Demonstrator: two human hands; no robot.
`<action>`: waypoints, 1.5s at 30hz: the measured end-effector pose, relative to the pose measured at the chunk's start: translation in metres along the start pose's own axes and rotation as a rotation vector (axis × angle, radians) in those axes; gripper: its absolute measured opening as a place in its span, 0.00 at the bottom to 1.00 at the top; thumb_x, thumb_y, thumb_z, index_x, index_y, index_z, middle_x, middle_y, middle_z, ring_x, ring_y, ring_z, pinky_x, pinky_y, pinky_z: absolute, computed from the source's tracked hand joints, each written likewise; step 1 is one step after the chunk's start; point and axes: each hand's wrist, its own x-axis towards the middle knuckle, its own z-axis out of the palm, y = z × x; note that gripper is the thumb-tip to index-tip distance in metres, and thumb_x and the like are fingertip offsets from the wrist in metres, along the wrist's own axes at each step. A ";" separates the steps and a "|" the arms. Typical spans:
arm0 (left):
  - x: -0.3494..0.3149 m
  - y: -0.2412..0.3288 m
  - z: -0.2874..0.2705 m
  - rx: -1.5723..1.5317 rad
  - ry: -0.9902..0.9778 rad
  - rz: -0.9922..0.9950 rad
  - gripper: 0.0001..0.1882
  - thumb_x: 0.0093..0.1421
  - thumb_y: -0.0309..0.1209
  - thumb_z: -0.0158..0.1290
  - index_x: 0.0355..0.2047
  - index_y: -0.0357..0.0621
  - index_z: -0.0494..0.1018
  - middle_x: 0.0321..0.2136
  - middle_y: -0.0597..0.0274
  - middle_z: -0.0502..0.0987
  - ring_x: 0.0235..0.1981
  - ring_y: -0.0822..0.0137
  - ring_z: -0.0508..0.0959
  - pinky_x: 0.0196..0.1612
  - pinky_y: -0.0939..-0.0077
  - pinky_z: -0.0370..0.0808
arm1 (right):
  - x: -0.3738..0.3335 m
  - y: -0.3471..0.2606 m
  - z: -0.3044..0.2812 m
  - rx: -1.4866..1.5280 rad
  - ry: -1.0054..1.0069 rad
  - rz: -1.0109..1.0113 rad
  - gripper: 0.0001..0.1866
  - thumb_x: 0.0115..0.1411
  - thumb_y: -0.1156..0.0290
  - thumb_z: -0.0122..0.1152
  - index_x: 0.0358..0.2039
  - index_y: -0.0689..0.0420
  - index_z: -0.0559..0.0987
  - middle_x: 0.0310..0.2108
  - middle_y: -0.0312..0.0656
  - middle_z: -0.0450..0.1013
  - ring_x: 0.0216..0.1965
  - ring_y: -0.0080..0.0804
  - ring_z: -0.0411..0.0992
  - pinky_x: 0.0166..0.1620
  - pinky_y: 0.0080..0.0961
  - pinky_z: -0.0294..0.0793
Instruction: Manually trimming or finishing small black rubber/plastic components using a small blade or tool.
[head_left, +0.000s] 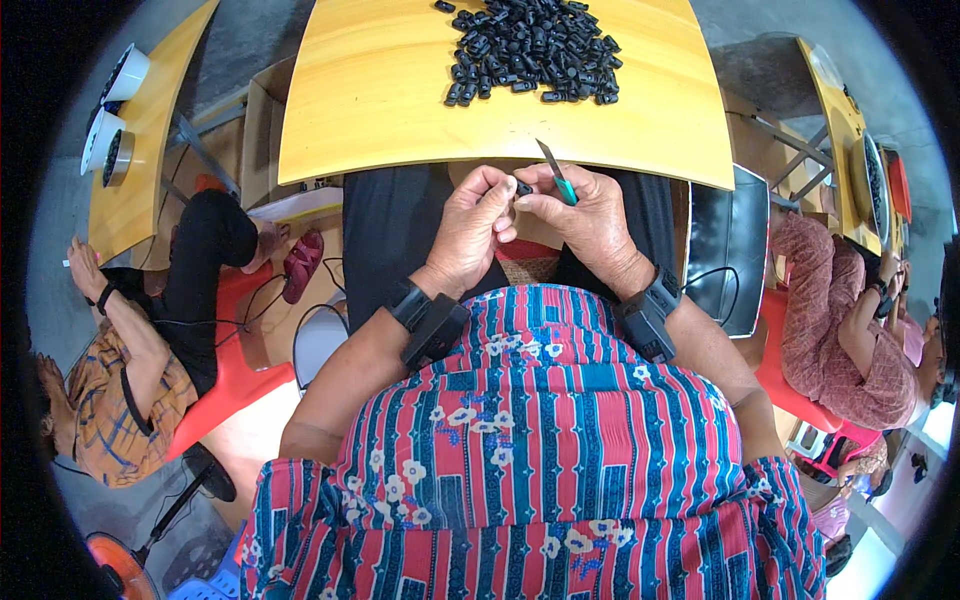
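Note:
Just in front of the table's near edge, my two hands meet over my lap. My left hand (468,226) is closed, pinching a small black plastic part (523,187) between thumb and fingertips. My right hand (592,218) is closed too, its thumb and fingertips against the same part. A small knife with a teal handle (568,191) is tucked in my right hand, its thin blade pointing up and away. On the far half of the table lies a heap of similar black plastic parts (530,48), stubby and cylinder-like.
The yellow table (400,120) stands right ahead of my hands. A black tray-like box (722,255) is below it on the right. People sit on red stools (225,395) at both sides, by other yellow tables (150,150) with white bowls (101,140) on the left one.

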 end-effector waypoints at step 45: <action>0.001 -0.003 -0.008 -0.147 -0.030 -0.080 0.13 0.68 0.43 0.41 0.35 0.48 0.65 0.26 0.71 0.65 0.23 0.80 0.62 0.25 0.86 0.63 | -0.001 -0.009 0.004 -0.822 -0.147 -0.362 0.10 0.59 0.61 0.53 0.33 0.54 0.72 0.27 0.43 0.71 0.30 0.45 0.72 0.31 0.38 0.71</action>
